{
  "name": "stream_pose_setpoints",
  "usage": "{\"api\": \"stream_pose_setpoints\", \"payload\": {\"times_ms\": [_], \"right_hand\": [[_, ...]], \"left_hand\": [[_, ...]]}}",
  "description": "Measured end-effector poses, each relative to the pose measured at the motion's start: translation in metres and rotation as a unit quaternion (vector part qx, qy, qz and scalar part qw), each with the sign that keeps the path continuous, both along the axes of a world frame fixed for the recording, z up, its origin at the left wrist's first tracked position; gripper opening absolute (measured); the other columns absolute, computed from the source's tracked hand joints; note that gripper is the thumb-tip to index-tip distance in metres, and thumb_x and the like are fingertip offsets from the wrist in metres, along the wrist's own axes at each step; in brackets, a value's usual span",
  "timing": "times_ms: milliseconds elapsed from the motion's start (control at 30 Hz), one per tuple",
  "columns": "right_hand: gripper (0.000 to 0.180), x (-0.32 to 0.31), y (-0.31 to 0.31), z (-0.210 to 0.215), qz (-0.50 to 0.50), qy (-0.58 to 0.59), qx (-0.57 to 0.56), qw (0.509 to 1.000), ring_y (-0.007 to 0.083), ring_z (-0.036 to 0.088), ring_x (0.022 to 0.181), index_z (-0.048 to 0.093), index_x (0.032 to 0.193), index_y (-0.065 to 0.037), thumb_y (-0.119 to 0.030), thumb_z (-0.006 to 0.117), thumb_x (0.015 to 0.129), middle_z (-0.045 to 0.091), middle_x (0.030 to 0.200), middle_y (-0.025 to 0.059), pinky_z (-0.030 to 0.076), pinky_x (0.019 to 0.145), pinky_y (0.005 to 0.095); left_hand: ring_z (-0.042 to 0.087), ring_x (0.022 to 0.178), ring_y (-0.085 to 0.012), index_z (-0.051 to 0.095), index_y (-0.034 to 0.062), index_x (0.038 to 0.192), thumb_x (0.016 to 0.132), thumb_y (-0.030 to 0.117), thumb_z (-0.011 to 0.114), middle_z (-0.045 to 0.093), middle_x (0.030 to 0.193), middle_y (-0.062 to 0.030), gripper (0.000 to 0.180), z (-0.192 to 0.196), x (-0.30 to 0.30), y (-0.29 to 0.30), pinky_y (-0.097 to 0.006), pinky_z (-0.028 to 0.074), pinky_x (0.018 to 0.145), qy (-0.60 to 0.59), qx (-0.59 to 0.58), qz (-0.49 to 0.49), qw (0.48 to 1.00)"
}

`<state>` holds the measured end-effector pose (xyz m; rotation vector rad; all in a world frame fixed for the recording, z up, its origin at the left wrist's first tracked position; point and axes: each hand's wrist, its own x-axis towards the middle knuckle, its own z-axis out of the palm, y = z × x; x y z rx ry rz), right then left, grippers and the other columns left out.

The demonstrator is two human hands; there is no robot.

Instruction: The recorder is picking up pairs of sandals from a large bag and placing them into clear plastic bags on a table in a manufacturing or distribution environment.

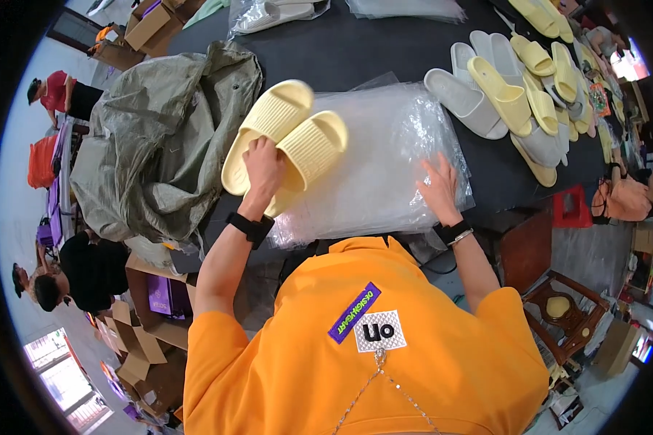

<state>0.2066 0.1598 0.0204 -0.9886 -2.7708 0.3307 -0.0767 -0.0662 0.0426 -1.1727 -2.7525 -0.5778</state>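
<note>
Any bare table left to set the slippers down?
Bare black table runs between the grey-green sack and the grey slippers, beyond the clear bag stack. The right end is crowded with yellow slippers. Left hand holds the yellow pair; right hand rests on the bags.

The black tabletop [384, 51] lies bare in a wide band beyond the stack of clear plastic bags [384, 159], leaving room to reach across. On the left a crumpled grey-green sack [159, 138] bulks up and closes that side. On the right a row of grey and yellow slippers [522, 101] crowds the edge. The left hand [265, 170] holds a yellow pair [286, 141] upright, blocking the bags' left corner.
</note>
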Motion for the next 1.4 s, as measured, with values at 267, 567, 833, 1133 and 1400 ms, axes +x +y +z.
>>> {"api": "stream_pose_setpoints", "payload": {"times_ms": [267, 567, 833, 1133, 1400], "right_hand": [[0.055, -0.029, 0.002, 0.026, 0.060, 0.234, -0.358, 0.902, 0.0300, 0.042, 0.116, 0.043, 0.126, -0.009, -0.010, 0.060, 0.074, 0.038, 0.129, 0.0169, 0.032, 0.097, 0.0379], [0.031, -0.008, 0.013, 0.007, 0.051, 0.205, -0.440, 0.873, 0.0155, 0.057, 0.088, 0.055, 0.104, 0.000, -0.005, 0.058, 0.074, 0.062, 0.093, 0.0111, 0.043, 0.078, 0.0265], [0.026, 0.033, 0.123, 0.075, -0.019, 0.274, -0.272, 0.922, 0.0161, 0.058, 0.083, 0.057, 0.095, 0.001, -0.001, 0.060, 0.069, 0.063, 0.086, 0.0112, 0.044, 0.076, 0.0268], [0.081, 0.027, 0.248, 0.098, -0.203, 0.446, -0.218, 0.844, 0.0300, 0.033, 0.121, 0.013, 0.137, -0.003, -0.014, 0.063, 0.075, 0.034, 0.130, 0.0223, 0.032, 0.098, 0.0348], [0.073, -0.021, 0.105, 0.039, 0.045, 0.046, -0.215, 0.975, 0.0363, 0.013, 0.132, 0.033, 0.134, -0.015, -0.047, 0.061, 0.074, 0.017, 0.141, 0.0208, 0.016, 0.102, 0.0537]], "left_hand": [[0.046, 0.099, -0.0281, 0.055, 0.0014, 0.085, 0.063, 0.008, 0.057, 0.052, 0.096, -0.0109, 0.023, 0.015, 0.075, 0.067, -0.042, 0.035, 0.081, -0.008, 0.004, -0.200, 0.980], [0.032, 0.120, -0.0346, 0.047, 0.0060, 0.118, 0.073, 0.015, 0.055, 0.042, 0.125, -0.0142, 0.047, -0.017, 0.091, 0.063, -0.046, 0.025, 0.095, -0.082, 0.090, -0.272, 0.954], [0.020, 0.129, -0.0348, 0.034, 0.0137, 0.133, 0.088, 0.028, 0.045, 0.027, 0.140, -0.0154, 0.049, -0.070, 0.073, 0.019, -0.047, 0.016, 0.102, -0.164, 0.003, -0.142, 0.976], [0.028, 0.125, -0.0344, 0.047, 0.0128, 0.124, 0.082, 0.028, 0.054, 0.036, 0.134, -0.0145, 0.046, -0.080, 0.072, 0.015, -0.046, 0.020, 0.100, -0.077, -0.042, -0.149, 0.985], [0.033, 0.121, -0.0342, 0.049, 0.0147, 0.120, 0.078, 0.026, 0.058, 0.039, 0.131, -0.0135, 0.045, -0.077, 0.071, 0.020, -0.047, 0.025, 0.097, -0.034, -0.003, -0.169, 0.985]]}}
